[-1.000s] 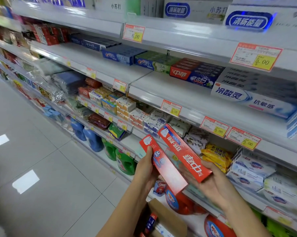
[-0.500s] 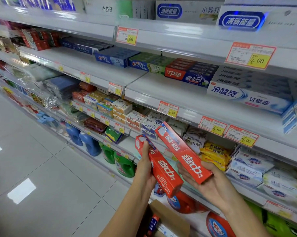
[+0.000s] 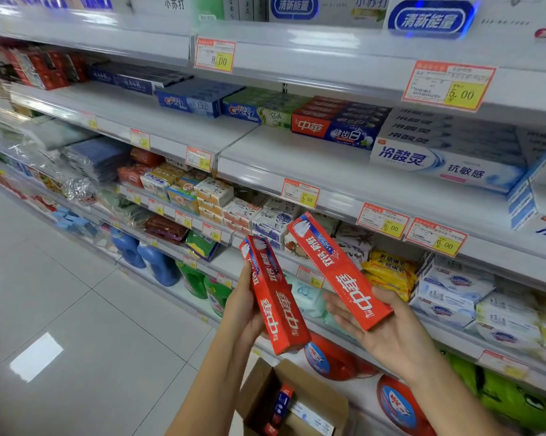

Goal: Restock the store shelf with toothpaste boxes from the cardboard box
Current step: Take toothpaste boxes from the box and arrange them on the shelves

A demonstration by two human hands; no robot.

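Observation:
I hold two red toothpaste boxes in front of the shelves. My left hand grips one red toothpaste box from its left side, tilted on end. My right hand holds a second red toothpaste box from below, its fingers curled around the lower end. The open cardboard box sits below my arms with more toothpaste boxes inside. Above, the toothpaste shelf carries rows of boxes at the back, among them a red and blue stack.
White toothpaste boxes lie to the right on the same shelf, blue and green Crest boxes to the left. Soap bars, yellow packs and detergent bottles fill the lower shelves. Price tags line the shelf edges. Grey tiled floor lies left.
Both hands have risen slightly with their boxes. The left box has turned from its pale side to its red printed face and now stands apart from the right box.

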